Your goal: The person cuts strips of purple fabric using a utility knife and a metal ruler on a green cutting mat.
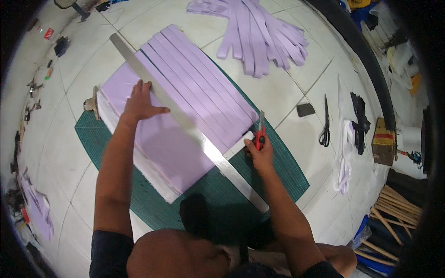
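Observation:
A stack of lilac fabric (171,150) lies slantwise on a green cutting mat (292,173), its right part cut into several parallel strips (204,78). Across the stack runs a long metal ruler (204,143), its near end over the bare mat. My left hand (139,104) presses down with spread fingers, fingertips and thumb at the ruler's left edge. By the stack's lower right corner, my right hand (260,155) is closed around a red utility knife (260,136), its blade pointing away from me. A white strip (238,146) lies beside that hand's thumb.
A metal clip (93,103) grips the stack's left corner. Loose lilac strips (259,37) are heaped on the tiles beyond. At right lie black scissors (326,123), a dark block (305,110), black scraps (359,121) and wooden sticks (398,204). Lilac scraps (39,208) lie far left.

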Action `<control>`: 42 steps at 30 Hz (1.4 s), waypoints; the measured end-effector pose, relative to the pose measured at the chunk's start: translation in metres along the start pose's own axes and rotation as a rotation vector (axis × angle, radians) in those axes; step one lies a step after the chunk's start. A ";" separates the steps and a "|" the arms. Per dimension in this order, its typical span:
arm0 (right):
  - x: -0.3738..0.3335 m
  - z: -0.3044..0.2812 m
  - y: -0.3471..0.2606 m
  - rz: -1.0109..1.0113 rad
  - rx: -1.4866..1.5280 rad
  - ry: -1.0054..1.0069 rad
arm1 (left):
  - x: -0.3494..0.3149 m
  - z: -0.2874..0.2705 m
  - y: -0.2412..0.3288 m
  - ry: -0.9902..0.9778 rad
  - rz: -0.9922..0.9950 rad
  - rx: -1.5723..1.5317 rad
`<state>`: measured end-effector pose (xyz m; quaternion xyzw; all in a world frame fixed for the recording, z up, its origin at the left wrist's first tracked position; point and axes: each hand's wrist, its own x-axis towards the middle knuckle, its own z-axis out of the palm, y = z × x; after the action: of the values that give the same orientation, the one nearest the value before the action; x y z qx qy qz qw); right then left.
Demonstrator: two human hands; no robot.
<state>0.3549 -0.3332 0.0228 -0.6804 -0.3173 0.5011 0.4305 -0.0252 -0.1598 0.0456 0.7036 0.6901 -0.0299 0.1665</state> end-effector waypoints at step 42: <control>0.248 0.356 -0.167 -0.111 -0.133 -0.298 | 0.075 0.020 -0.045 0.607 -0.108 -0.269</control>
<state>0.0890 0.0479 0.0274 -0.6069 -0.4471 0.5498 0.3600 -0.0620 -0.0940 -0.0023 0.6146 0.7423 0.2636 0.0428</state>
